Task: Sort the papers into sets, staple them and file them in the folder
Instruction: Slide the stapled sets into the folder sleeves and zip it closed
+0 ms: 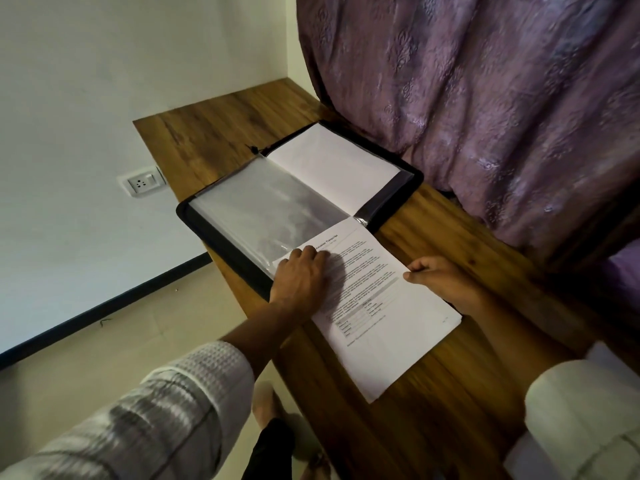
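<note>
The papers (391,323) lie slantwise on the wooden desk (450,410), their far end lapping over the near corner of the open folder (225,251) and their near end pointing toward the desk's near edge. The top sheet is white and printed: a bold heading at the far end, blocks of small text below it, a grey band and a small table lower down; the words are too small to read. The left hand (301,275) lies flat on the papers' left side, fingers straight and close together, pressing them down where they overlap the folder. The right hand (443,278) pinches the papers' right edge, thumb on top and fingers curled beneath. The folder is black-rimmed and spread open along the desk's left edge, with a glossy clear sleeve (263,209) on its left half and a plain white sheet (332,168) on its right half, which touches a purple curtain (485,98) hanging over the desk's right side
</note>
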